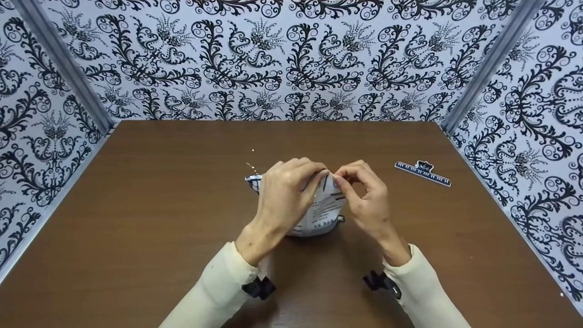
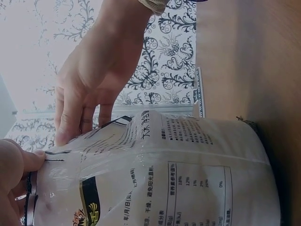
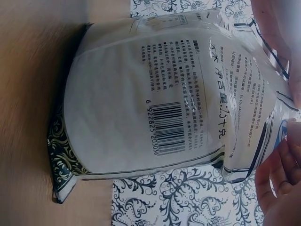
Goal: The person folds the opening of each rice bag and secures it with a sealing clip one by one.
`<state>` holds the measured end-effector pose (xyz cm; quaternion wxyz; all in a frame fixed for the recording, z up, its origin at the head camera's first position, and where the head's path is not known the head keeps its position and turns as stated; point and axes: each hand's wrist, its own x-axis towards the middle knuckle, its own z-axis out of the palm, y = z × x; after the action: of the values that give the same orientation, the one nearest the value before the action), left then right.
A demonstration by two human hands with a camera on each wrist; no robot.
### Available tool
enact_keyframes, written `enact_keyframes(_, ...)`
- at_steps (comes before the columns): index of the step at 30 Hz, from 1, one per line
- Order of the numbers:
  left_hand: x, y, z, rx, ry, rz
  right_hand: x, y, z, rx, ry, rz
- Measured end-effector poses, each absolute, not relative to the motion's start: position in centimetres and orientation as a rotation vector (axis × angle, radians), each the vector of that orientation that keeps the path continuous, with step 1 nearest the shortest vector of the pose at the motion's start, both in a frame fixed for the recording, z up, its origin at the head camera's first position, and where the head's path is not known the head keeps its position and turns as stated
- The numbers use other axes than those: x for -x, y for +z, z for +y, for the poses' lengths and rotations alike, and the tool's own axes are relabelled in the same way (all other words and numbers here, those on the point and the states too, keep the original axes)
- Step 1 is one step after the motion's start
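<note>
A plastic rice bag (image 1: 321, 212) with printed text stands upright on the table between my hands. My left hand (image 1: 284, 191) pinches its top edge between thumb and fingers. Just to the right, my right hand (image 1: 369, 200) pinches the same edge, its fingertips close to the left ones. The right wrist view shows the bag's barcode (image 3: 173, 128) and its dark bottom corner with a gold pattern. In the left wrist view the plastic (image 2: 141, 155) is creased near the top, and a nutrition table is printed low on the side.
A long flat clip (image 1: 423, 173) with a piano-key pattern lies at the right on the brown wooden table (image 1: 136, 218). Some small white grains (image 1: 251, 166) are scattered behind the bag. Patterned wall panels (image 1: 273, 59) enclose the table at the back and sides.
</note>
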<state>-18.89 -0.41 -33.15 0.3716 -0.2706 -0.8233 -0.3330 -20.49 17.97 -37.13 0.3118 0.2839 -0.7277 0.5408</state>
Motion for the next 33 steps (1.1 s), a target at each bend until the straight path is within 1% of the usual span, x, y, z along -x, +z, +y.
enact_keyframes(33,18.9,-33.2,-0.1,0.67,-0.834,-2.092,20.2,-38.6,18.9,-0.709,1.374,-1.985)
